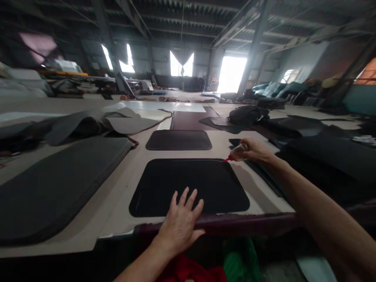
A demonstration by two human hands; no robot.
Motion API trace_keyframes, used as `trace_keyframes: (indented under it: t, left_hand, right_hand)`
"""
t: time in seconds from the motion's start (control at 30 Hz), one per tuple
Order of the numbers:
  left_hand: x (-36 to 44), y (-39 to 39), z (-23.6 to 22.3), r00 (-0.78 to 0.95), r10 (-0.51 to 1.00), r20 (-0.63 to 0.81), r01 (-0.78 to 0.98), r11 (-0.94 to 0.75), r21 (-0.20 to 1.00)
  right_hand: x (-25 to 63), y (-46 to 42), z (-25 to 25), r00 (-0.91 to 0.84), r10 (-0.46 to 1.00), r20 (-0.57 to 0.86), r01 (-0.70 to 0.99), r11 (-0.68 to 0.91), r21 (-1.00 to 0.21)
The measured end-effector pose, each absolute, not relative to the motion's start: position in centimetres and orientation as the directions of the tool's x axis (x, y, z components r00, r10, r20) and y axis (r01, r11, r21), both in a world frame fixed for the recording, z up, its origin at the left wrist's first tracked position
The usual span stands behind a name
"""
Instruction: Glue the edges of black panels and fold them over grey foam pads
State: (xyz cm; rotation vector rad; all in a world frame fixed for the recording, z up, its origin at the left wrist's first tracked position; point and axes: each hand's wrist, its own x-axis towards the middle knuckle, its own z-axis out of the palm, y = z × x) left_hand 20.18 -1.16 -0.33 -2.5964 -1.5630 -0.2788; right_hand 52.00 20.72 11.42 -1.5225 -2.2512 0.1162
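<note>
A black rounded panel (188, 180) lies flat on the table in front of me. My left hand (183, 223) rests with fingers spread on its near edge, holding nothing. In my right hand (252, 150) is a small clear squeeze bottle (240, 150) with a red nozzle, tipped down and to the left. The nozzle tip is at the panel's far right corner. A thin pale line runs along the panel's far edge, and a fainter one shows near its left side. Just beyond lies a smaller dark rounded panel (179, 140).
Stacked dark grey sheets (58, 184) lie at the left, with a loose grey sheet (129, 123) behind them. Black material (331, 156) is piled at the right. Further back is a dark bundle (246, 114). Maroon material (235, 225) covers the table's near edge.
</note>
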Motion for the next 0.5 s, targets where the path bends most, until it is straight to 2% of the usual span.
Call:
trace_keyframes:
  t: [0.27, 0.5]
  left_hand:
    - [20.0, -1.0, -0.6, 0.457, 0.863, 0.216, 0.881, -0.472, 0.02]
    - [19.9, -0.9, -0.2, 0.473, 0.859, 0.198, 0.87, -0.49, 0.047]
  right_hand:
    - [53.9, 15.0, 12.5, -0.253, 0.945, 0.208, 0.841, 0.321, -0.436]
    - [55.7, 8.7, 12.0, -0.224, 0.973, 0.062, 0.761, 0.214, -0.613]
